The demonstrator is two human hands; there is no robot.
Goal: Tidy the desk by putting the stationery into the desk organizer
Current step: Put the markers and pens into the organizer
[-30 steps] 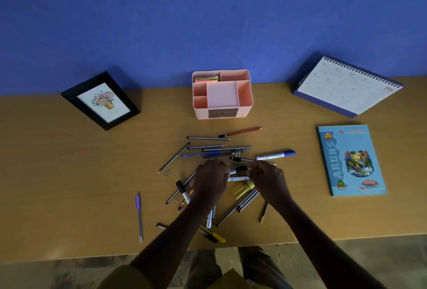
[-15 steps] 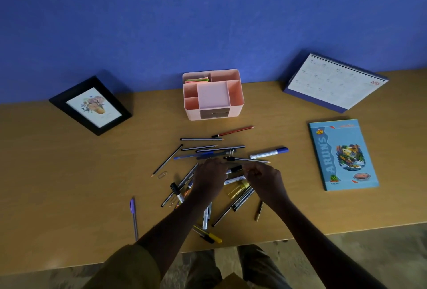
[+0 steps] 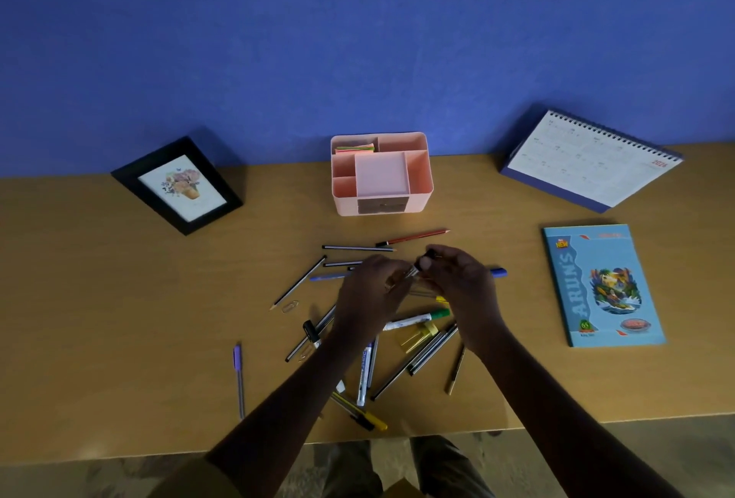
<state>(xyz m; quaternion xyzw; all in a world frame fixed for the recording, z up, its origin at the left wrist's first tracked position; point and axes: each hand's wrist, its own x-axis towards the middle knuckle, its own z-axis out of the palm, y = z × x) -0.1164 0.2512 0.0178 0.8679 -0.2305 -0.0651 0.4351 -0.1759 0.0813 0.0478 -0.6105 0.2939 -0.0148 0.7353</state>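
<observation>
left hand (image 3: 368, 294), right hand (image 3: 463, 286) each pinch black-capped marker (image 3: 416, 268) between them, it seems; pen pile (image 3: 413, 320) beneath.

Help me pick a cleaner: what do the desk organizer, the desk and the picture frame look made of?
The desk organizer: likely plastic, matte pink; thin, even moulded walls. The desk: wood-look surface, low sheen, faint grain; laminate or solid wood, cannot tell. The picture frame: smooth black, plastic or painted wood; the look leaves it open.

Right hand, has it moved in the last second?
Yes. The right hand has moved away from the person, closer to the red pencil, and now pinches a black-capped marker.
</observation>
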